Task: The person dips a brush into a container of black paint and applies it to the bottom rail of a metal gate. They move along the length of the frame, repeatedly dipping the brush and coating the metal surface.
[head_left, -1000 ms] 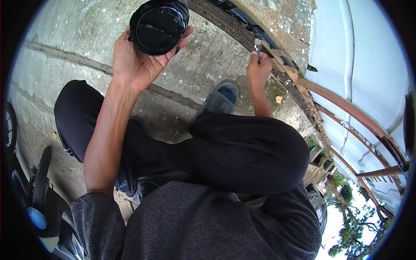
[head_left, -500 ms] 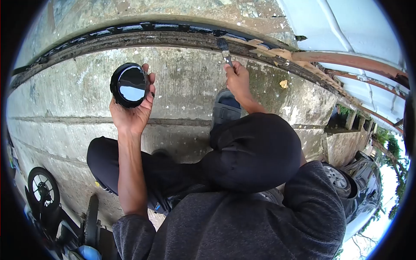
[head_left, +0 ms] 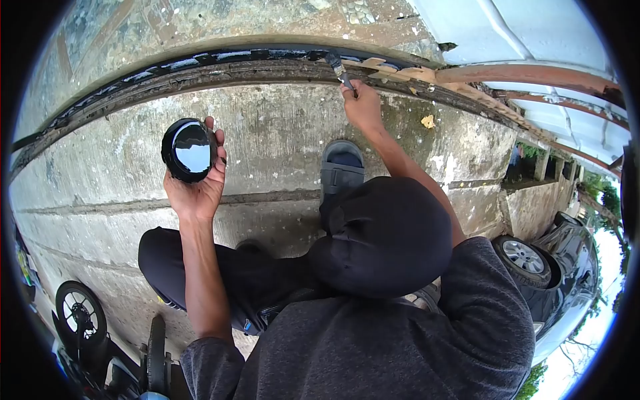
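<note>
My left hand (head_left: 202, 193) holds up a round black container (head_left: 189, 151) of glossy dark liquid, its fingers wrapped round the right side. Dark smudges mark the fingertips. In my right hand (head_left: 363, 105) is the handle of a paintbrush (head_left: 338, 67), its dark bristles pointing up and left. The bristles are at a long metal bar (head_left: 280, 54), which looks black and wet left of the brush. Right of the brush, tan strips (head_left: 380, 65) lie along the same line. Whether the bristles touch the bar is hard to tell.
Below me is rough concrete ground (head_left: 280, 127), with my sandalled foot (head_left: 343, 170) between my arms. Pale sheets with a rusty beam (head_left: 527, 75) stand at the upper right. A car (head_left: 567, 267) is at the right, and motorcycle wheels (head_left: 81, 313) are at the lower left.
My right arm has stretched farther out, and the brush has moved up and slightly left to the bar. The container has shifted a little down and left in view.
</note>
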Available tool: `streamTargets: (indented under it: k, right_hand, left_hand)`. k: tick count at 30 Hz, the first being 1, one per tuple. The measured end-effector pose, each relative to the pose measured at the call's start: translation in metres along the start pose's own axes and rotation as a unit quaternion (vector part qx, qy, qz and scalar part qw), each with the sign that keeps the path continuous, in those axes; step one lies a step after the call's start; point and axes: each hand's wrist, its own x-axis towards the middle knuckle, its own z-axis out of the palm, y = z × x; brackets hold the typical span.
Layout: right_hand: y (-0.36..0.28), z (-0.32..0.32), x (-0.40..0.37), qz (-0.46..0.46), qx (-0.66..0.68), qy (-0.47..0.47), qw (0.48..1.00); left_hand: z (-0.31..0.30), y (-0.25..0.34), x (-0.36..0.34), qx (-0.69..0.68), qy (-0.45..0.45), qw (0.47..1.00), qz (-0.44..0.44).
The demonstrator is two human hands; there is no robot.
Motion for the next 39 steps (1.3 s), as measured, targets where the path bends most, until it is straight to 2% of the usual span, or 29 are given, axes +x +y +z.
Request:
streamTargets:
  k: [3, 8, 11, 12, 15, 16, 19, 22, 26, 29, 33, 37, 39]
  right_hand:
    - [-0.015, -0.012, -0.016, 0.052, -0.057, 0.047, 0.996]
    - [-0.008, -0.016, -0.029, -0.024, -0.047, 0.063, 0.997]
    - [-0.003, -0.041, -0.041, -0.099, -0.053, 0.043, 0.993]
    - [-0.016, -0.055, -0.041, -0.127, -0.031, 0.022, 0.991]
    - [-0.108, -0.104, -0.009, -0.149, -0.115, -0.069, 0.980]
    - [-0.135, -0.111, 0.012, -0.151, -0.165, -0.096, 0.970]
    - [-0.176, -0.106, 0.065, -0.295, -0.356, -0.154, 0.873]
    - [-0.193, -0.066, 0.077, -0.389, -0.370, -0.249, 0.806]
    - [-0.186, -0.008, 0.075, -0.451, -0.403, -0.254, 0.754]
    - [-0.186, -0.009, 0.076, -0.418, -0.396, -0.191, 0.795]
    - [-0.177, 0.000, 0.055, -0.392, -0.374, -0.225, 0.810]
    - [-0.173, 0.005, 0.047, -0.357, -0.364, -0.159, 0.846]
    - [-0.169, 0.003, 0.023, -0.319, -0.388, -0.171, 0.848]
  left_hand:
    - [0.002, 0.000, 0.000, -0.002, 0.007, 1.000, 0.010]
    - [0.002, 0.000, -0.001, -0.005, 0.015, 1.000, 0.007]
    - [0.001, 0.001, -0.001, 0.001, 0.006, 1.000, 0.011]
    - [0.002, 0.001, -0.002, -0.008, 0.025, 1.000, 0.008]
    - [0.002, 0.000, -0.003, 0.004, 0.047, 0.999, 0.010]
    - [0.002, 0.000, -0.003, 0.009, 0.044, 0.999, 0.012]
    - [0.004, -0.001, -0.005, 0.013, 0.032, 0.999, 0.018]
    - [0.007, 0.002, -0.009, -0.001, 0.037, 0.999, 0.029]
    - [0.005, 0.002, -0.013, -0.032, 0.007, 0.999, 0.034]
    - [0.007, 0.004, -0.016, -0.053, 0.015, 0.998, 0.026]
    - [0.006, 0.004, -0.018, -0.030, 0.028, 0.999, 0.029]
    - [0.008, 0.005, -0.017, -0.046, 0.021, 0.998, 0.032]
    - [0.007, 0.006, -0.019, -0.043, 0.019, 0.998, 0.038]
